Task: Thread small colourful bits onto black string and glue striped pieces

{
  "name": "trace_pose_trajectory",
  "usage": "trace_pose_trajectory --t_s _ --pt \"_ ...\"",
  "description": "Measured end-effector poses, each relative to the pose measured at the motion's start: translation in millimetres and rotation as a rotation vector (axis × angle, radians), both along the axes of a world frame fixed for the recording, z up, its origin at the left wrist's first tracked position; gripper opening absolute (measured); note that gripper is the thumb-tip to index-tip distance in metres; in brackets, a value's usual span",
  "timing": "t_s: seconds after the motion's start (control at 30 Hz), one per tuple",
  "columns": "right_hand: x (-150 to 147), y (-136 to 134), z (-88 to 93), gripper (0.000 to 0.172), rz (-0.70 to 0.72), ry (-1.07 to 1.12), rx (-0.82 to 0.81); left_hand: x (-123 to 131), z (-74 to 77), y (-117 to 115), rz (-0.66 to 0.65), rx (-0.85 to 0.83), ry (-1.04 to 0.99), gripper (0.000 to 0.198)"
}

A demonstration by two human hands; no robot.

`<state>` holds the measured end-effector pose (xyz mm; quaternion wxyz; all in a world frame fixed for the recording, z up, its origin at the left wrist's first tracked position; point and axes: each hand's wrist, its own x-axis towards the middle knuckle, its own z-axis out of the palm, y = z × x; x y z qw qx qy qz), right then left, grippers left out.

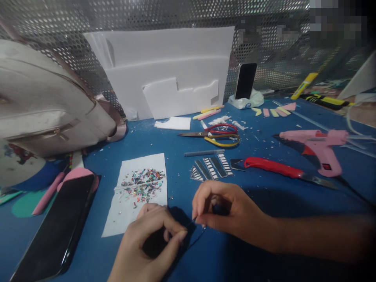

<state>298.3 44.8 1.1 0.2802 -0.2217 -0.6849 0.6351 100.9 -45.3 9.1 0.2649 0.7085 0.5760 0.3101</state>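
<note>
Thumb and forefinger of my left hand (155,241) are pinched together at one end of a thin dark strand (190,222). My right hand (227,207) pinches the same strand a short way off, just above the blue table. Whether it is thread or wire I cannot make out. Behind my left hand lies a creased white paper (117,221), with shiny multicoloured flakes (143,186) heaped on it. Several black-and-white striped strips (210,168) lie side by side just beyond my right hand.
Scissors (208,134), a red-handled cutter (273,168) and a pink glue gun (315,143) lie beyond my right hand. A dark phone (55,231) and a pale backpack (44,102) are at left. White foam boards (170,51) and a propped phone (246,81) stand behind.
</note>
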Motion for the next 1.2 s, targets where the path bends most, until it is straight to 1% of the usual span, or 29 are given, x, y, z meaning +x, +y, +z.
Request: trace_pose_trajectory --t_s 0.4,0.63,0.77,1.03,1.2 --pt "-0.2 -1.2 1.5 0.009 -0.008 0.012 -0.020 2.5 0.4 1.2 0.023 0.000 -0.035 0.020" --pt "0.4 -1.7 -0.1 0.010 0.010 0.020 -0.014 1.5 -0.4 1.6 -0.010 0.007 -0.008 0.019" --pt "0.3 -3.2 -0.3 0.008 0.018 0.037 0.019 1.4 -1.2 0.9 -0.028 0.018 -0.004 0.019" --pt "0.6 -4.3 0.6 0.004 0.069 0.021 0.146 2.4 -1.9 1.9 -0.086 0.035 0.021 0.018" --pt "-0.1 -3.7 1.3 0.007 0.096 -0.009 0.146 2.3 -0.9 2.1 -0.092 0.037 0.000 0.019"
